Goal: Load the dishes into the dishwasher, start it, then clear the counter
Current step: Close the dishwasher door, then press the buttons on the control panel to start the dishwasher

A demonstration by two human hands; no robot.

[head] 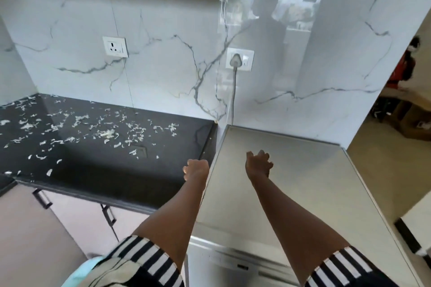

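My two bare arms reach forward from the bottom of the frame, each out of one black-and-white striped sleeve (149, 261). My right hand (258, 164) hovers just right of centre above the steel top of the dishwasher (303, 182), its fingers (265, 158) released and loosely spread, grasping nothing. My left hand (196, 169) is at centre, over the gap where the black bench (93, 170) meets the dishwasher's left edge; its fingers are clenched into a fist and nothing shows inside it. The one dishwasher fills the lower right, its door closed at the bottom edge of the frame. The bench runs across the left half, strewn with many small white scraps (107, 134), too many to count, thickest towards the back. On the marble wall (168, 72) are two sockets: one bare at upper left (115, 46), and one above the dishwasher (240, 59) holding a single white plug (236, 59) whose cable (233, 100) drops behind the machine. Two dark handles (42, 198) show on the cupboards under the bench.
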